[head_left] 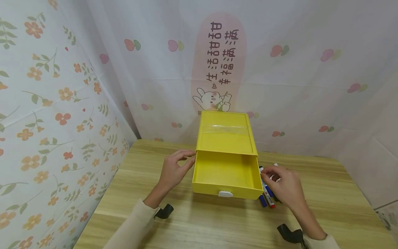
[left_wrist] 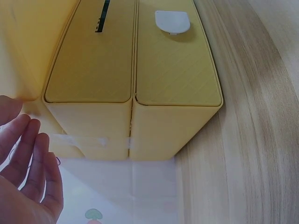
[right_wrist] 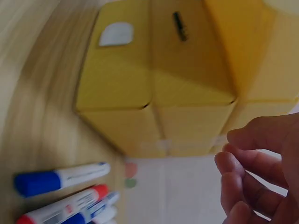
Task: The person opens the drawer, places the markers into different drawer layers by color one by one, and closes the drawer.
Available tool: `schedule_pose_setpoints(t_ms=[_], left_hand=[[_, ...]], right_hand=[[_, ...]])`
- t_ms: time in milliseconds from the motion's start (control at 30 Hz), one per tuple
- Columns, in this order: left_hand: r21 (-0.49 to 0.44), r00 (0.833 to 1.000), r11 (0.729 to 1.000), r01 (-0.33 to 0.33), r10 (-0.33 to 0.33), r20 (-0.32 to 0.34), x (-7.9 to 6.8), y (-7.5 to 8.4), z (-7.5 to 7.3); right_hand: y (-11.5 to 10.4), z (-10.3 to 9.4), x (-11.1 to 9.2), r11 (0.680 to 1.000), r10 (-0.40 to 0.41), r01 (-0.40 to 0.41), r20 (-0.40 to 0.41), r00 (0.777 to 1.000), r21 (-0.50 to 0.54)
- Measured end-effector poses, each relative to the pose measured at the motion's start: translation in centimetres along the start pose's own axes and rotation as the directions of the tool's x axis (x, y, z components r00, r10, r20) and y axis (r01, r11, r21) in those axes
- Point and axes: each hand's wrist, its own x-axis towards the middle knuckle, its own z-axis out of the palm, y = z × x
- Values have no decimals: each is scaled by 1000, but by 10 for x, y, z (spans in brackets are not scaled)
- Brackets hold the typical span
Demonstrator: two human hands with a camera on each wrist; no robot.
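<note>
A yellow drawer unit (head_left: 228,133) stands against the curtain, its top drawer (head_left: 225,195) pulled out and its bare inner floor showing. That drawer has a white handle (head_left: 225,194). My left hand (head_left: 175,169) is at the unit's left side, fingertips at or close to the drawer's edge; contact is unclear. On the other side my right hand (head_left: 284,183) hovers by the drawer's right wall, above several markers (head_left: 268,193). In the right wrist view its fingers (right_wrist: 229,163) are loosely bent with nothing between them. Left-hand fingers (left_wrist: 35,149) are also gently bent, holding nothing.
Lower drawers show in the wrist views: one with a white handle (left_wrist: 173,22), another with a dark slot (left_wrist: 103,16). Markers with blue and red caps (right_wrist: 37,184) lie on the wooden table (head_left: 199,224). A patterned curtain (head_left: 161,69) hangs behind and at left.
</note>
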Motion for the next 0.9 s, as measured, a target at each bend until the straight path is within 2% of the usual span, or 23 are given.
schedule_pose_setpoints(t_ms=[267,500,900], left_hand=[[-12,1000,1000,-9,9,-1,0,0,0],[-16,1000,1000,-13,13,-4,0,0,0],[-9,1000,1000,-4,4,1,0,-1,0]], right_hand=[[29,15,-7,996,87,-84,118,989,-28],[43,24,-13,990,139,-125,254,957,-70],[49,40,-27,984,116,-70,288,951,-165]])
